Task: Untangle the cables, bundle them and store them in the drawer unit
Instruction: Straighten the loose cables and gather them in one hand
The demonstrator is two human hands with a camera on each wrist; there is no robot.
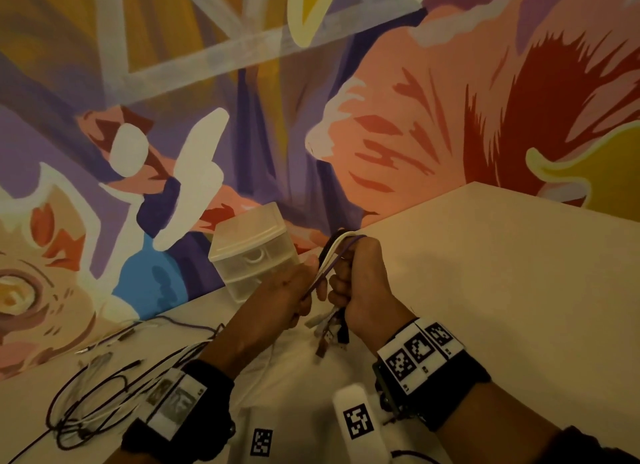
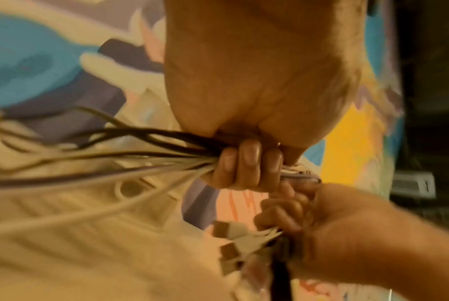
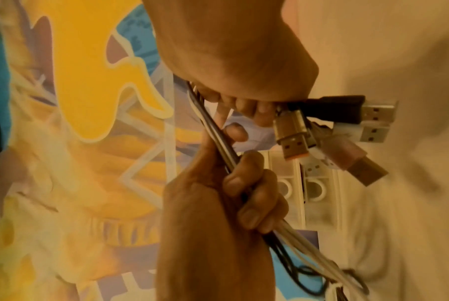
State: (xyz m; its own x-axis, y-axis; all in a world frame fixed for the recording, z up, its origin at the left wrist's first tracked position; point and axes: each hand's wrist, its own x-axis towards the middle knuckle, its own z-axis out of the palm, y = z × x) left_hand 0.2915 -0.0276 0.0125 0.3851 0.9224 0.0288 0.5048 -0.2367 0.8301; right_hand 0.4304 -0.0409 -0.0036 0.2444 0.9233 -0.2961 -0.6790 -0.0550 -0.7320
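A bundle of white, black and purple cables [image 1: 337, 244] is held up over the white table [image 1: 502, 273]. My right hand [image 1: 353, 283] grips it in a fist, and the cables loop over the top of that fist. Several USB plugs [image 1: 329, 328] hang out below it, clearer in the right wrist view as USB plugs [image 3: 347, 126]. My left hand [image 1: 301, 294] grips the same strands just to the left, its fingers [image 2: 244, 163] curled round them. The cables' long tails [image 1: 93, 394] trail down onto the table at the left. The clear plastic drawer unit [image 1: 252, 252] stands behind the hands, drawers closed.
A painted wall [image 1: 381, 117] rises right behind the table and the drawer unit. White tagged blocks [image 1: 356, 418] lie at the near edge between my wrists. The table stretches bare to the right.
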